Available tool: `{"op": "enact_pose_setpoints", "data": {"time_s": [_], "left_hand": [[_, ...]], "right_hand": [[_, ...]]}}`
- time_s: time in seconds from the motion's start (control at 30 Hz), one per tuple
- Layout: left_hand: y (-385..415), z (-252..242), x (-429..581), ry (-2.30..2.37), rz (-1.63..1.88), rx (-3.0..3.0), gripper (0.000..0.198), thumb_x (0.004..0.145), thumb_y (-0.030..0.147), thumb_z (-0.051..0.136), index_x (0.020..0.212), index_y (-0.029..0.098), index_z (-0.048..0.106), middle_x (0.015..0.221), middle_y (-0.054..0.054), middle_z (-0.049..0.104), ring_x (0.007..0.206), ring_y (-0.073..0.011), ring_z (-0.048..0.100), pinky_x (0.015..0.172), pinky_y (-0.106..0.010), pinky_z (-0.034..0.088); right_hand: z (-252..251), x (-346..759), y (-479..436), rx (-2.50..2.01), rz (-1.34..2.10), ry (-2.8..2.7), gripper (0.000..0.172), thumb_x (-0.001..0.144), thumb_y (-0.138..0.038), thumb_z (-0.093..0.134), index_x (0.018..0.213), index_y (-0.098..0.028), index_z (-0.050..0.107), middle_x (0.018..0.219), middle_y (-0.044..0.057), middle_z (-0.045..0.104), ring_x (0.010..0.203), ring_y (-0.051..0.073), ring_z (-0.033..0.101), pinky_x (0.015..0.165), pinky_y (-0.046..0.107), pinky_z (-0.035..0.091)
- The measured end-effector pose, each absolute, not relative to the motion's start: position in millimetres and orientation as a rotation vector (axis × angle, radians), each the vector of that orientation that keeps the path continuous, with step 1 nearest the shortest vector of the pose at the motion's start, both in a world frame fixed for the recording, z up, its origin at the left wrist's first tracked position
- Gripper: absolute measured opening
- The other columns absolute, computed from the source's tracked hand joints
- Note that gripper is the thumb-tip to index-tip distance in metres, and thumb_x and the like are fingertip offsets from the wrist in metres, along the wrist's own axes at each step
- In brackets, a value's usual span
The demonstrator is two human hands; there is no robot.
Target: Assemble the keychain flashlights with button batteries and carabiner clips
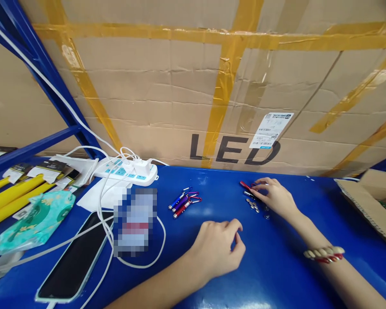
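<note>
My right hand (274,196) lies over a small red keychain torch (245,185) and several silver button cells (254,206) on the blue table (276,266); its fingertips pinch at the torch. A beaded bracelet (324,253) sits on that wrist. My left hand (218,249) rests on the table nearer me, fingers curled with thumb against forefinger, and nothing shows in it. A small heap of blue, purple and red keychain torches (184,201) with carabiner clips lies to the left of both hands.
A white power strip (126,170) with cables, a phone (75,257) on charge, a blurred object (135,221), yellow tubes (9,195) and a green pouch (30,223) fill the left. A taped cardboard box (212,86) marked LED stands behind. An open carton (373,201) sits right.
</note>
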State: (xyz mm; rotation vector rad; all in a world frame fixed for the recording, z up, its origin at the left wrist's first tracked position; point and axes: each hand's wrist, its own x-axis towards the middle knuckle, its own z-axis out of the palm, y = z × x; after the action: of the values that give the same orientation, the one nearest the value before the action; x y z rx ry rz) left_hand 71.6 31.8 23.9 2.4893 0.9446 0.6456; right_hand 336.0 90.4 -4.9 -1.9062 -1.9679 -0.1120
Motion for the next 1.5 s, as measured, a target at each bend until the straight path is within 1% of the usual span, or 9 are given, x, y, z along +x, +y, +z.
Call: {"op": "enact_pose_setpoints", "data": {"time_s": [0.27, 0.4, 0.5, 0.7, 0.87, 1.07, 1.27, 1.4, 1.5], "left_hand": [[17, 18, 58, 1.099, 0.672, 2.152, 0.024, 0.077, 0.014, 0.047, 0.097, 0.020, 0.059, 0.060, 0.004, 0.063, 0.051, -0.0150, 0.058, 0.055, -0.026, 0.044], [16, 11, 54, 1.088, 0.696, 1.816, 0.037, 0.083, 0.023, 0.049, 0.120, 0.020, 0.047, 0.079, 0.000, 0.064, 0.058, -0.0145, 0.058, 0.058, -0.027, 0.045], [23, 4, 52, 1.090, 0.788, 1.618, 0.047, 0.088, 0.031, 0.047, 0.132, 0.021, 0.036, 0.095, -0.003, 0.063, 0.063, -0.0137, 0.057, 0.060, -0.026, 0.046], [34, 0, 53, 0.945, 0.954, 1.447, 0.031, 0.091, 0.032, 0.041, 0.107, 0.015, 0.061, 0.094, -0.007, 0.062, 0.051, -0.0084, 0.050, 0.049, -0.022, 0.043], [39, 3, 53, 1.008, 1.026, 1.397, 0.030, 0.088, 0.034, 0.046, 0.104, 0.016, 0.064, 0.103, -0.009, 0.062, 0.048, -0.0067, 0.051, 0.041, -0.019, 0.037], [53, 6, 48, 1.071, 1.031, 1.387, 0.027, 0.085, 0.030, 0.052, 0.105, 0.016, 0.063, 0.073, -0.002, 0.066, 0.041, -0.0063, 0.048, 0.044, -0.018, 0.040], [47, -3, 55, 1.052, 0.974, 1.522, 0.017, 0.082, 0.026, 0.055, 0.086, 0.018, 0.069, 0.084, -0.002, 0.066, 0.041, -0.0054, 0.048, 0.042, -0.018, 0.040], [45, -2, 57, 1.058, 0.911, 1.500, 0.017, 0.081, 0.021, 0.055, 0.093, 0.020, 0.067, 0.078, 0.001, 0.065, 0.039, -0.0047, 0.047, 0.041, -0.018, 0.038], [47, 1, 56, 1.102, 0.926, 1.479, 0.012, 0.080, 0.021, 0.056, 0.087, 0.019, 0.066, 0.076, 0.001, 0.066, 0.038, -0.0043, 0.046, 0.040, -0.017, 0.037]], "right_hand": [[3, 311, 87, -1.934, -0.087, -1.832, 0.039, 0.075, -0.055, 0.051, 0.069, -0.021, 0.068, 0.087, 0.009, 0.068, 0.082, 0.029, 0.061, 0.059, 0.037, 0.048], [19, 272, 70, -1.833, 0.040, -1.777, 0.036, 0.081, -0.052, 0.050, 0.090, -0.021, 0.067, 0.086, 0.005, 0.069, 0.068, 0.018, 0.063, 0.059, 0.029, 0.051], [29, 236, 53, -1.565, 0.361, -1.746, 0.030, 0.080, -0.045, 0.058, 0.090, -0.019, 0.066, 0.080, 0.004, 0.069, 0.067, 0.016, 0.063, 0.059, 0.026, 0.052], [24, 201, 31, -1.311, 0.735, -1.944, 0.023, 0.084, -0.036, 0.054, 0.093, -0.018, 0.066, 0.075, 0.002, 0.069, 0.058, 0.012, 0.059, 0.051, 0.021, 0.049], [18, 226, 36, -1.424, 0.439, -2.089, 0.022, 0.085, -0.038, 0.054, 0.090, -0.022, 0.068, 0.079, 0.002, 0.069, 0.061, 0.012, 0.061, 0.052, 0.021, 0.047], [13, 275, 47, -1.905, -0.082, -1.936, 0.022, 0.083, -0.041, 0.055, 0.080, -0.027, 0.071, 0.083, -0.002, 0.071, 0.056, 0.012, 0.062, 0.042, 0.021, 0.037], [3, 293, 49, -2.074, -0.175, -1.970, 0.019, 0.078, -0.043, 0.060, 0.078, -0.029, 0.074, 0.082, -0.003, 0.071, 0.061, 0.016, 0.065, 0.040, 0.021, 0.034], [-1, 293, 49, -2.102, -0.212, -2.024, 0.022, 0.081, -0.042, 0.057, 0.085, -0.030, 0.074, 0.088, -0.002, 0.071, 0.059, 0.016, 0.065, 0.040, 0.022, 0.034], [-3, 290, 49, -2.102, -0.224, -2.036, 0.022, 0.083, -0.042, 0.056, 0.088, -0.031, 0.073, 0.092, -0.002, 0.069, 0.060, 0.016, 0.065, 0.040, 0.022, 0.035]]}}
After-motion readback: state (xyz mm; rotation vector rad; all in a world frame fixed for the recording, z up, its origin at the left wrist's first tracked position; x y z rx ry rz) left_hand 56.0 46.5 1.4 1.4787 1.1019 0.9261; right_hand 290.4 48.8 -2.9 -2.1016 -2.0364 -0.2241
